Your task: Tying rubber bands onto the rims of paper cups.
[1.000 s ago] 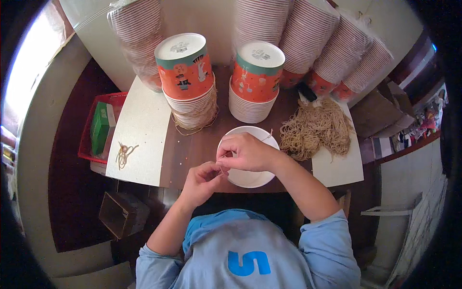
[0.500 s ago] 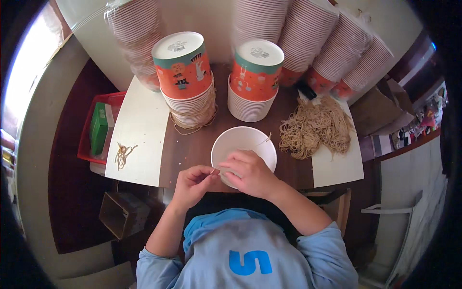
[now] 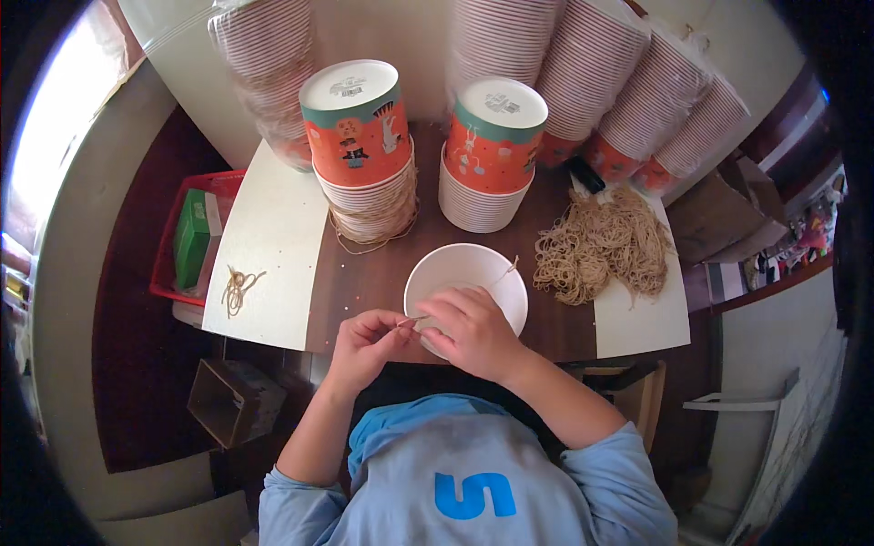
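A white paper tub [image 3: 446,266] stands mouth up at the table's near side, with a short bit of tan cord [image 3: 513,267] at its right rim. Over its near left rim, my left hand [image 3: 366,346] pinches the end of a thin cord [image 3: 415,319] between thumb and forefinger. From the right, my right hand [image 3: 473,335] reaches across the tub's mouth, its thumb and fingertips closed around the same cord close by. The right hand covers part of the near rim, and the cord's path behind the fingers is hidden.
Two orange-and-green tub stacks, left [image 3: 355,136] and right [image 3: 496,136], stand upside down behind. A tangled cord pile [image 3: 601,246] lies right; a small cord bundle [image 3: 238,289] lies left. Wrapped tub stacks [image 3: 596,73] line the back. A red bin [image 3: 167,246] holds a green box [image 3: 191,238].
The view has shifted slightly. Both hands stay at the tub's near rim, and a little more cord shows between their fingertips.
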Demonstrator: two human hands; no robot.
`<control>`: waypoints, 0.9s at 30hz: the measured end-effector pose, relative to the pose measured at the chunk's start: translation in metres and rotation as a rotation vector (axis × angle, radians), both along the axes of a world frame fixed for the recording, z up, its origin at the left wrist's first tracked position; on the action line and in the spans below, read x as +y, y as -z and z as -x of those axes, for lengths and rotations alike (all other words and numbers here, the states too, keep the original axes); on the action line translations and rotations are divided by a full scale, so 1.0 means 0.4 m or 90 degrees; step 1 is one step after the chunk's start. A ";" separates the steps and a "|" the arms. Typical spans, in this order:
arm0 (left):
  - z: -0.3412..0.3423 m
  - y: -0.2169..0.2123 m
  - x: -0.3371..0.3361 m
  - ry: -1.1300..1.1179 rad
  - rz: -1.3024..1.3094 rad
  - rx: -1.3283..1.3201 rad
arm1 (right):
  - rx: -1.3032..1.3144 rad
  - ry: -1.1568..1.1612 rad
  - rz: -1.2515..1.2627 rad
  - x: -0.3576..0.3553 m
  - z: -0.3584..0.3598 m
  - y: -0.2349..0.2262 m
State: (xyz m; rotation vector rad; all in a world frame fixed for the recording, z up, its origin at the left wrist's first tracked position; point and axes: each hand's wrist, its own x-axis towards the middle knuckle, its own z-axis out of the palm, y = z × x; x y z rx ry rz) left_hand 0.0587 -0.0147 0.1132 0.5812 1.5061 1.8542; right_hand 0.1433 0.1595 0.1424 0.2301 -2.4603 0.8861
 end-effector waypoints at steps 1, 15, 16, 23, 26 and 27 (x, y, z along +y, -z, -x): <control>-0.001 -0.003 0.002 -0.003 0.001 -0.013 | 0.026 0.043 -0.020 -0.006 -0.006 -0.006; 0.001 -0.010 0.005 0.042 0.027 -0.083 | -0.123 0.024 0.049 0.006 -0.018 0.042; 0.003 -0.004 0.002 0.049 0.029 -0.076 | -0.135 0.026 0.063 0.005 -0.018 0.043; 0.006 -0.008 -0.002 0.075 0.008 -0.134 | -0.205 -0.053 0.208 0.011 -0.020 0.013; 0.006 -0.005 0.001 0.071 -0.007 -0.132 | -0.218 -0.108 0.226 0.011 -0.016 0.017; 0.007 -0.005 0.002 0.071 -0.008 -0.132 | -0.202 -0.095 0.209 0.007 -0.014 0.016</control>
